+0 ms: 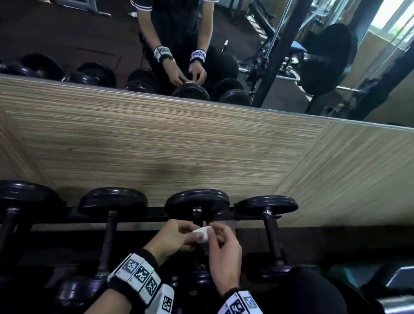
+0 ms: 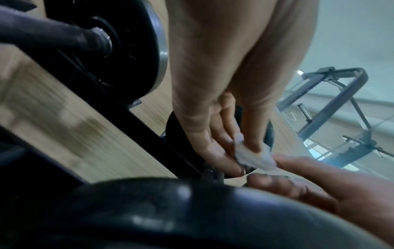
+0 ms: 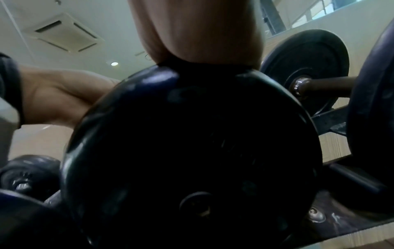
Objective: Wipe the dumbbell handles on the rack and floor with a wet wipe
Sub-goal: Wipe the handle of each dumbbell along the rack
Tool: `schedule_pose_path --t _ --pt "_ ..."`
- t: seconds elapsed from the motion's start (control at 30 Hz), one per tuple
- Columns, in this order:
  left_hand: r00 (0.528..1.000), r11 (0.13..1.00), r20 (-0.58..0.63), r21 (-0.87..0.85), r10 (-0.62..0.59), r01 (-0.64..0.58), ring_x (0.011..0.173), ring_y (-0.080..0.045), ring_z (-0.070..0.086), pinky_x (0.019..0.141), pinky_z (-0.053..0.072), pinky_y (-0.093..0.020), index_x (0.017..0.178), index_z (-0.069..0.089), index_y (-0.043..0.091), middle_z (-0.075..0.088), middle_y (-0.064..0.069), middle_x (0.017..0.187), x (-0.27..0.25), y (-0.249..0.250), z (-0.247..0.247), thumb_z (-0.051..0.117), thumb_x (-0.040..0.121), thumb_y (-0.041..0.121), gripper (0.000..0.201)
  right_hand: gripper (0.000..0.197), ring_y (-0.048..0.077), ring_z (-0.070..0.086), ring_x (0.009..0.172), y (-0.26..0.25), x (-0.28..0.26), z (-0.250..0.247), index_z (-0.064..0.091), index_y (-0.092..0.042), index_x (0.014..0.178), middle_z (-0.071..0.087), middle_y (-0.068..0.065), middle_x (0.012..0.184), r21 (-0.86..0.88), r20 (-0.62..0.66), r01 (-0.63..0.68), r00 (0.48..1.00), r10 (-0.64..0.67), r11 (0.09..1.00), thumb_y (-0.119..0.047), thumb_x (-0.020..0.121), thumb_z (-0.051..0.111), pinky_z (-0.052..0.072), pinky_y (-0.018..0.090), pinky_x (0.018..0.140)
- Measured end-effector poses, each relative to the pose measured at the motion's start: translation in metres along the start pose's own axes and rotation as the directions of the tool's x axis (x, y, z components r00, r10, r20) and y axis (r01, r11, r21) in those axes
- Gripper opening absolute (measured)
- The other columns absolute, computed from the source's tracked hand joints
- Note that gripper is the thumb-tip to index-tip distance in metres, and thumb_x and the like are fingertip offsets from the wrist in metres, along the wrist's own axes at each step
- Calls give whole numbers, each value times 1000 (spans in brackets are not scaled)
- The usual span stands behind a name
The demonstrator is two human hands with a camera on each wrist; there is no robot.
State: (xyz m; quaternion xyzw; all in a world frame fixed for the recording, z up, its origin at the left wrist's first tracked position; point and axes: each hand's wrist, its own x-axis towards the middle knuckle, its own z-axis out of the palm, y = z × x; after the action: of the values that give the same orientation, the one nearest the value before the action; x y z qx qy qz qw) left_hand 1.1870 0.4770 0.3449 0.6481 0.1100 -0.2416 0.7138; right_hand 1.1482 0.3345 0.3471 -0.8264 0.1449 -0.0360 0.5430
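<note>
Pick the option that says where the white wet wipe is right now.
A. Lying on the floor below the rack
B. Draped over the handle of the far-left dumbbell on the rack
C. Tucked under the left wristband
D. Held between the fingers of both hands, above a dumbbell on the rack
D. The head view shows the wet wipe pinched between the left hand and the right hand, just above the handle of the dumbbell on the rack.
</note>
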Motion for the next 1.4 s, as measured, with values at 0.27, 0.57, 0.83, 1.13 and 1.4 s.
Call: schedule_pose_path --t 0.27,0.57,0.83,1.13,1.4 --pt "910 989 -398 44 -113 143 71 -26 65 77 54 -39 74 69 3 69 -12 68 57 -25 -23 72 85 1 11 19 -1 63 68 -6 -4 -3 65 -35 105 69 -11 70 -212 -84 -61 995 44 975 -43 101 49 50 23 68" --pt "957 995 -274 19 -94 103 86 -29 67 87 55 -44 98 72 2 73 -16 95 75 -18 0 65 91 2 10 22 2 64 63 -6 -5 -2 67 -33 97 69 -11 68 -202 -100 -104 991 86 974 -44 100 48 56 29 69" --pt "908 1000 -418 25 8 3 88 -26 71 93 55 -42 87 76 13 76 -9 87 69 -29 -5 70 89 8 9 23 5 64 64 -10 -6 -2 67 -30 94 68 -9 66 -224 -113 -92 991 68 970 -43 100 49 55 32 69" --pt "818 866 -399 451 413 -217 94 -18 70 91 52 -31 102 76 7 76 -3 95 40 -27 7 63 92 3 17 22 5 63 61 -10 -7 0 68 -31 92 67 -8 64 -226 -116 -84 991 59 970 -42 100 50 55 32 67" --pt "768 722 -214 555 603 -412 88 10 63 83 39 -1 104 77 13 72 8 98 30 -14 34 68 90 4 19 21 5 63 66 -8 -7 -1 67 -32 94 68 -9 67 -231 -105 -87 992 64 969 -43 99 50 54 31 68"
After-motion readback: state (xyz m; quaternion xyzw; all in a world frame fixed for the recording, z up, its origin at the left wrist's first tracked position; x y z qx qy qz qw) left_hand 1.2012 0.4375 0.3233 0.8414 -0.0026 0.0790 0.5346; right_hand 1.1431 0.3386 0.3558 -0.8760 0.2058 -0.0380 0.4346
